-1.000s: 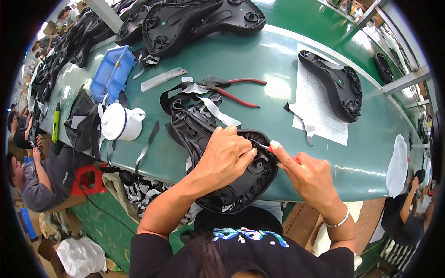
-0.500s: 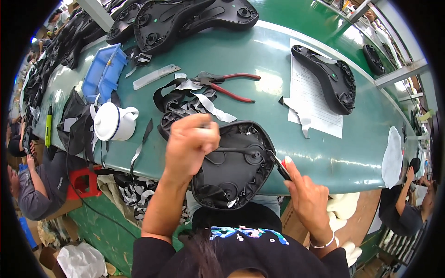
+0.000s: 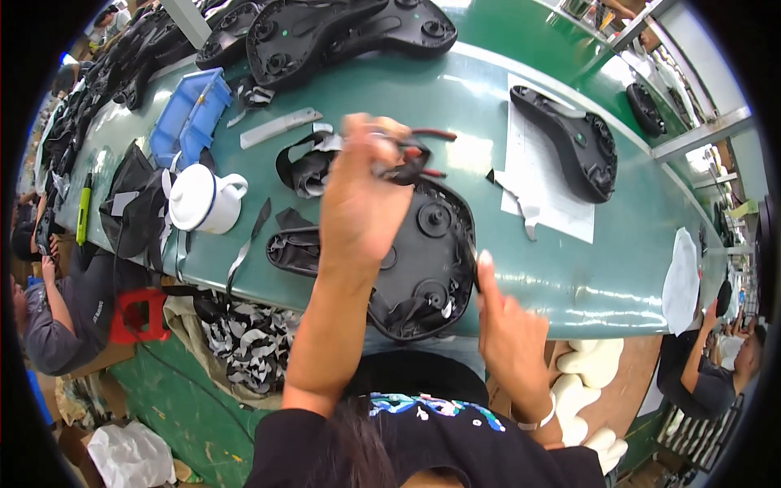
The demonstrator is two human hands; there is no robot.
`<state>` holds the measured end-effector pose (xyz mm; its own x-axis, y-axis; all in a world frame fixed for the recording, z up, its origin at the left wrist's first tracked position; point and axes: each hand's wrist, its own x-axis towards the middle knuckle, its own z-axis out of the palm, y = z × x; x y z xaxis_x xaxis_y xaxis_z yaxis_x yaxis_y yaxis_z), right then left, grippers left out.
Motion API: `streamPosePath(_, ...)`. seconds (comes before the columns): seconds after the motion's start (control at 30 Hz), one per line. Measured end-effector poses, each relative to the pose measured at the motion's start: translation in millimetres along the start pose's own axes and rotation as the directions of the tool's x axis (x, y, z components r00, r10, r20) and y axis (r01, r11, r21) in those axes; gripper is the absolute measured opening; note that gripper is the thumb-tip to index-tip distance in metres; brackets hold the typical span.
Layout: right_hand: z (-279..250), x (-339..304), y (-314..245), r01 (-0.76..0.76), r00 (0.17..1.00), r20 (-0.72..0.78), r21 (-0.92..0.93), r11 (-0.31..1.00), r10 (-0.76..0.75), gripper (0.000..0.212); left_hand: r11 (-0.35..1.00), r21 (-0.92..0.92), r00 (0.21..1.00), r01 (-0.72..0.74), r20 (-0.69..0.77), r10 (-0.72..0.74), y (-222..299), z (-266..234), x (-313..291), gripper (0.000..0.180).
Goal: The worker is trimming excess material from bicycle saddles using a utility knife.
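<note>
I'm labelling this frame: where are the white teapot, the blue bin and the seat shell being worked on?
white teapot (image 3: 198,198), head view, its round body.
blue bin (image 3: 189,116), head view, its inner floor.
seat shell (image 3: 429,252), head view, black underside.

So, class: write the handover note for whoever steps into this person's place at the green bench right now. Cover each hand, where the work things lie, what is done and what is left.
Left hand: raised above the bench, blurred, closing on the red-handled pliers; grip unclear.
Right hand: at the right edge of the black saddle base, fingertip against its rim.
Saddle base: underside up at the near edge of the green bench, with black fabric wrapped over its near rim.
Done: cover partly pulled over the rim.
Left: cannot tell how much edge is unfastened.
</note>
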<state>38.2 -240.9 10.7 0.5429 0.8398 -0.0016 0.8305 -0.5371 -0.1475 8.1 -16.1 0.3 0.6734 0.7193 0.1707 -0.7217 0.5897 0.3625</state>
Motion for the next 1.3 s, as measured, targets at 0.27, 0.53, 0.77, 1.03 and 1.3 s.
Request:
streamPosePath(0.27,-28.6,30.0,30.2,0.028,0.999,0.022,-0.103,0.994,-0.026,0.049,-0.333,0.755,0.824,-0.565,0.491,-0.284,15.4,16.5,-15.4,0.017)
streamPosePath(0.53,-32.6,11.0,28.2,0.066,0.997,0.046,-0.141,0.988,-0.060,0.050,-0.460,0.799,0.853,-0.387,0.500,0.152,-7.3,-21.3,7.0,0.012)
streamPosePath(0.77,-53.9,47.9,54.7,0.163,0.985,0.090,-0.197,0.967,-0.148,0.047,0.427,0.808,0.912,0.407,-0.385,-0.140,34.1,-21.7,-11.5,0.039)
streamPosePath(1.03,-58.9,66.8,40.7,0.538,0.841,0.169,-0.162,0.827,-0.514,0.048,0.748,0.647,0.978,0.145,0.021,-0.208,72.3,-11.1,-66.9,0.039)
streamPosePath(1.3,-56.2,-2.0,31.4,0.267,0.952,0.194,-0.141,0.953,-0.238,0.053,0.944,0.063,0.878,0.323,0.353,-0.324,126.5,-17.6,-20.3,0.036)
